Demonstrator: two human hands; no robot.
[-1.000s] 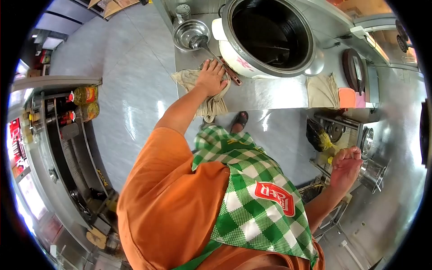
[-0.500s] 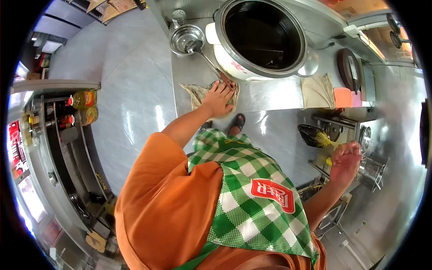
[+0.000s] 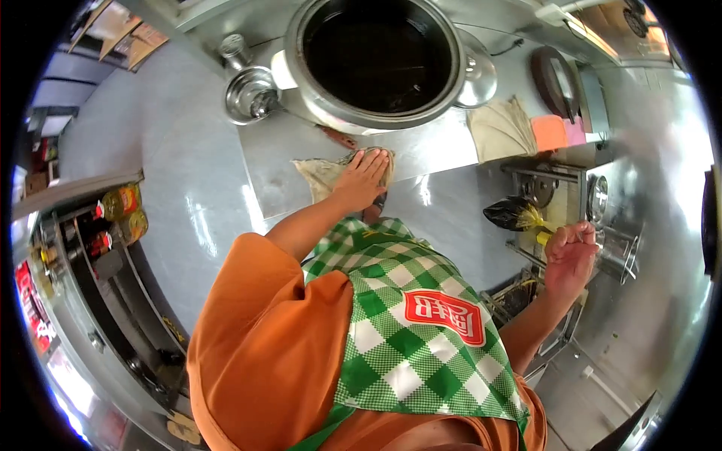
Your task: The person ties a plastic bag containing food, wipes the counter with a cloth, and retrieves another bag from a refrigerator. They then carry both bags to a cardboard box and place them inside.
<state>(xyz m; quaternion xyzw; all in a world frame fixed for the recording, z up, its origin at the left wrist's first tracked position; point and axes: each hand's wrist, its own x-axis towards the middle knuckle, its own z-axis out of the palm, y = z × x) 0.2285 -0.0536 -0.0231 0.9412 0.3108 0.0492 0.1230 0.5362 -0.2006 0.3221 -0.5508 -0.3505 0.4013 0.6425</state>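
Note:
My left hand (image 3: 362, 180) lies flat on a crumpled, stained beige cloth (image 3: 320, 177), fingers stretched out and close together. Under them the cloth rests on the steel counter (image 3: 440, 154) near its front edge. Just beyond the fingertips is the brown handle of a ladle (image 3: 336, 136); its bowl end sits in a small steel bowl (image 3: 242, 96). A large white pot (image 3: 320, 105) of dark liquid stands behind the cloth. Away from the counter, my right hand (image 3: 570, 259) is raised at the right, palm up, with curled fingers and nothing visible in them.
A steel shaker (image 3: 235, 51) stands behind the bowl. Right of the pot are a clear lid (image 3: 478, 75), a folded beige cloth (image 3: 500, 131), an orange cloth (image 3: 549, 133) and a dark round lid (image 3: 553, 83). Oil bottles (image 3: 120, 203) stand on the left shelf. A black bag (image 3: 504, 215) is below the counter.
My left hand has slid the cloth along the counter, away from the ladle handle, and its fingers are closer together. The camera view has shifted right. My right hand stays raised and curled.

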